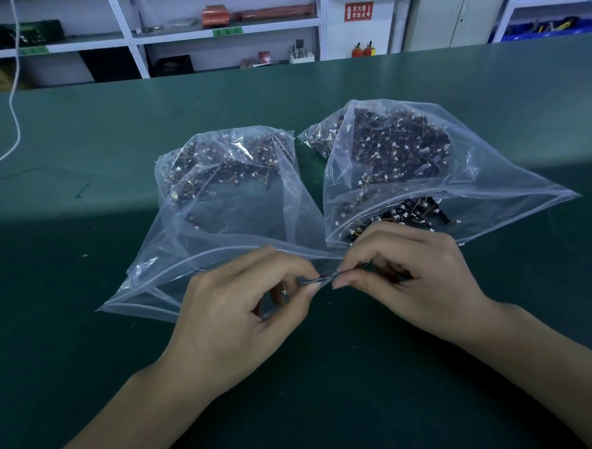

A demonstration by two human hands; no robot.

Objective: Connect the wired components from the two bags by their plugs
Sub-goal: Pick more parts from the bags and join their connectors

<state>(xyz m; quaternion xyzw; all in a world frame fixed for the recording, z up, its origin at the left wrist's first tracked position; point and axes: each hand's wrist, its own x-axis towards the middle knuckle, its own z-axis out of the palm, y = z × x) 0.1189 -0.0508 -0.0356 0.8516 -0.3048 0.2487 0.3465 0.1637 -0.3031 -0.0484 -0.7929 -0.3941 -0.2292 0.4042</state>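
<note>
My left hand [244,306] and right hand [403,270] each pinched one end of a small wired piece [320,280], possibly two joined, before two open bags [491,186].

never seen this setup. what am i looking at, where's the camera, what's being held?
No robot here: a person works bare-handed, filmed by one wide-angle camera worn on the head, looking forward and down. On the green table lie two clear zip bags: the left bag and the right bag, both full of small dark wired components with white plugs. The left hand and right hand meet in front of the bags, each with a pinching grip on one end of a small wired part, seemingly joining plugs. Shelves stand behind.
</note>
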